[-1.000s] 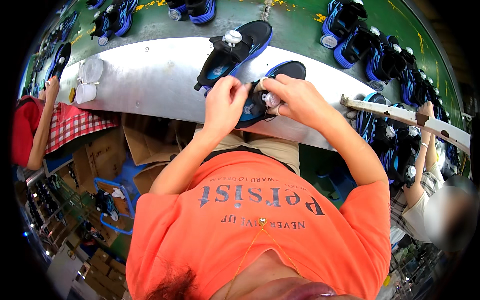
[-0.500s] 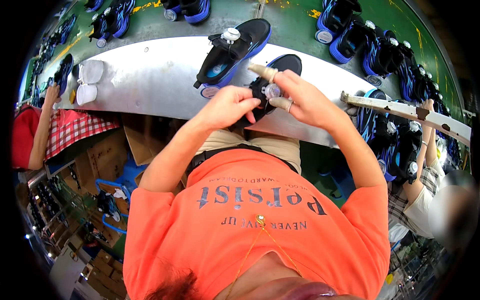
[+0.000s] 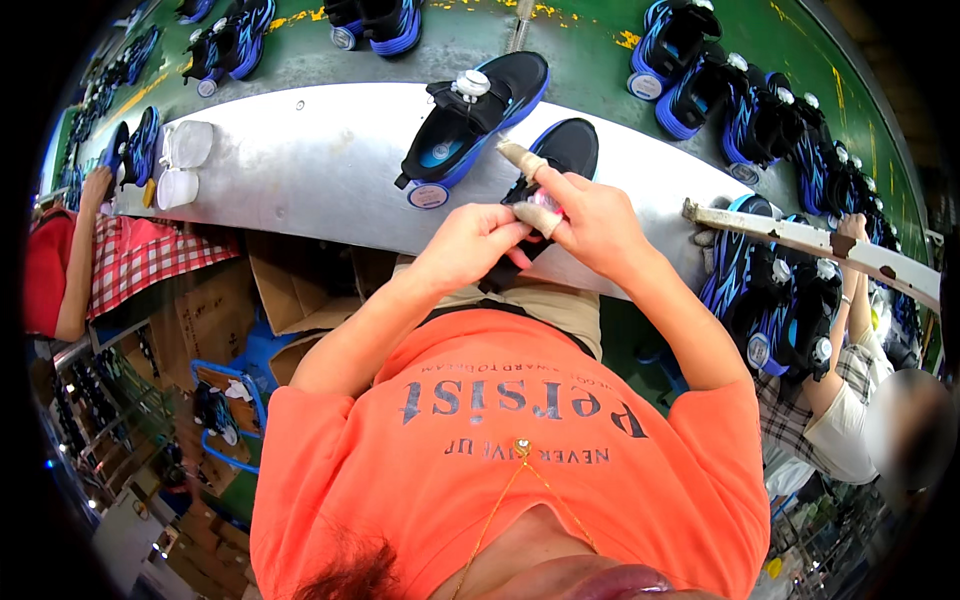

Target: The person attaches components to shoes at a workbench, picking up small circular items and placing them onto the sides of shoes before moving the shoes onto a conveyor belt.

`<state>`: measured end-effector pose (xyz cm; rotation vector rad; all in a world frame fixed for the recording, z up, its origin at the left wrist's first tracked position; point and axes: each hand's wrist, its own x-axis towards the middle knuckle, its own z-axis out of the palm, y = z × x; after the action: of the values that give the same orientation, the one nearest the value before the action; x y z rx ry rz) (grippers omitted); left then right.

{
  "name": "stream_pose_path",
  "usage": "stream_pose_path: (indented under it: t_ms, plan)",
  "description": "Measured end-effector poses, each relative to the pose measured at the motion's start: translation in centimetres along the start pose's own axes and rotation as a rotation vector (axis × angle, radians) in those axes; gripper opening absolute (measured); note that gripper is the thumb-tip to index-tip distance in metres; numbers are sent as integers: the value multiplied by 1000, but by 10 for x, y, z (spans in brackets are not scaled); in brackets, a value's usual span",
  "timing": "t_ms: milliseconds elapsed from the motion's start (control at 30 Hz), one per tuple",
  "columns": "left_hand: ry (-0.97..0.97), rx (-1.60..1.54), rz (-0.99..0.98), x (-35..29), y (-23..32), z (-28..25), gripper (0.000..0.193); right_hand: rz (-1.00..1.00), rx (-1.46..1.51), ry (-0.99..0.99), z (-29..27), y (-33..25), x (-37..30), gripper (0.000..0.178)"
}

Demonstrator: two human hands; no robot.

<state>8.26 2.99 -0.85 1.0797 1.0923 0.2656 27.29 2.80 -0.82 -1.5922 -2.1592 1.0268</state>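
A black and blue sneaker (image 3: pixel 567 148) lies on the metal work ledge with its toe away from me; my hands cover its opening. My right hand (image 3: pixel 595 220), with beige finger covers on two fingers, closes around the small round lace dial (image 3: pixel 545 199) on this shoe, which is mostly hidden. Close beside it, my left hand (image 3: pixel 470 245) is pinched at the shoe's near part; what lies between thumb and finger cannot be made out. Left of them stands another sneaker (image 3: pixel 437 135), with a white dial on its laces and a round tag at its heel. Neither hand touches that one.
The pale metal ledge (image 3: pixel 330 150) runs along a green belt (image 3: pixel 560 50) carrying more sneakers. White cups (image 3: pixel 185 165) stand at left. A chipped white bar (image 3: pixel 800 232) crosses at right, above several shoes (image 3: pixel 790 310). Co-workers' arms reach in at both sides. Cardboard boxes (image 3: pixel 290 285) sit below.
My right hand's fingers have drawn in over the dial, covering more of it. Both hands sit slightly lower in view. At far left, a co-worker's hand now has another shoe beside it.
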Motion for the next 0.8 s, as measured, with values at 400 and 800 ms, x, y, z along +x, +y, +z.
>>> stream_pose_path:
  t_ms: [400, 800]
  plan:
    - [728, 425, 547, -6, 10, -69, 21, -201, 79, 102, -70, 5, 54, 59]
    - [673, 411, 366, 55, -17, -84, 19, -565, 89, -115, -22, 14, 117, 54]
